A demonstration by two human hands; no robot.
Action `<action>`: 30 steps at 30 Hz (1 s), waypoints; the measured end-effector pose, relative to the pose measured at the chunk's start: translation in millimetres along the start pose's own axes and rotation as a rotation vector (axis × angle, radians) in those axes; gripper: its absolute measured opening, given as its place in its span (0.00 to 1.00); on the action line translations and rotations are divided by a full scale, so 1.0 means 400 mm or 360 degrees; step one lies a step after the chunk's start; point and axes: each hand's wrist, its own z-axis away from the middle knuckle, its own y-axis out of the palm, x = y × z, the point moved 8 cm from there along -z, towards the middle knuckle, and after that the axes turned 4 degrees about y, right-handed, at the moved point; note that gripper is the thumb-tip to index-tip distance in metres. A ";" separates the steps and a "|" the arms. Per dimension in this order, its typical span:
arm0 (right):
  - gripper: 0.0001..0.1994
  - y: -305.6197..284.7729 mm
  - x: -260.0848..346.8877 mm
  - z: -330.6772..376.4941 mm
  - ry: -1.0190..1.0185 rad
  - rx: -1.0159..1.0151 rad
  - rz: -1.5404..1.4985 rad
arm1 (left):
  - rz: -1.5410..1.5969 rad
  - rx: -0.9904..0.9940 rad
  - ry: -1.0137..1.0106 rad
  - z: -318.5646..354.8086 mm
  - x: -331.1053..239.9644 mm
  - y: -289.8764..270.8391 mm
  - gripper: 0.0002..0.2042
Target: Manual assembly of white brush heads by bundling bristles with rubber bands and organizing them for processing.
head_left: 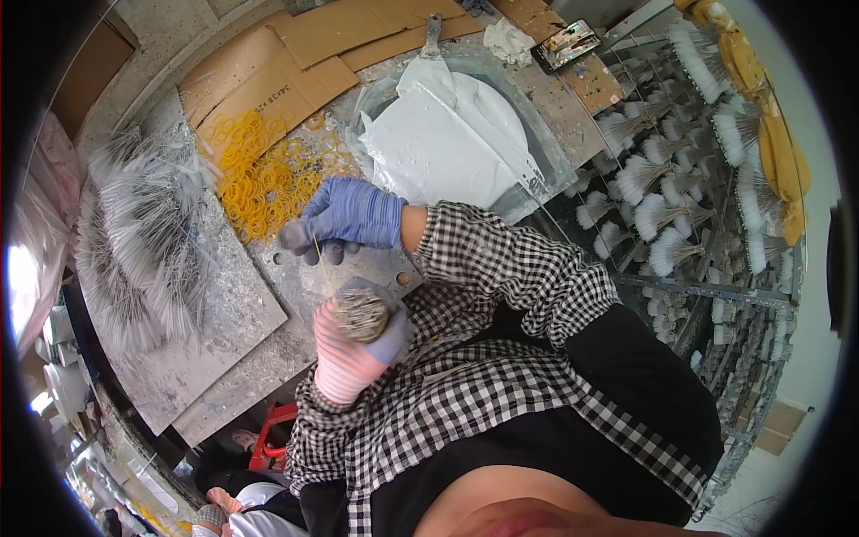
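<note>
Striped glove fabric covered my left hand [353, 345], its fingers clamped around a bundle of grey bristles [361, 313] held above the counter [224, 313]. Just beyond, my blue-gloved right hand [349, 219] had its fingers pinched together on a yellow rubber band [316, 248]. Farther left lay loose rubber bands [259, 174]; farther right, a white paste slab [447, 134].

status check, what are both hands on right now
Left hand gripping bristle bundle. Right hand pinching yellow rubber band above it. Nothing between them.
</note>
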 end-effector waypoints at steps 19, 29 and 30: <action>0.21 0.254 0.143 0.176 -0.1958 -0.0031 0.1432 | 0.1057 0.0000 0.0425 0.003 0.078 -0.105 0.10; 0.27 0.049 0.141 0.224 -0.1843 -0.0607 0.0896 | -0.0182 -0.0449 0.0384 -0.039 0.129 -0.125 0.15; 0.28 0.029 0.123 0.202 -0.1634 -0.0639 0.0907 | -0.0094 -0.0450 0.0325 -0.044 0.158 -0.113 0.17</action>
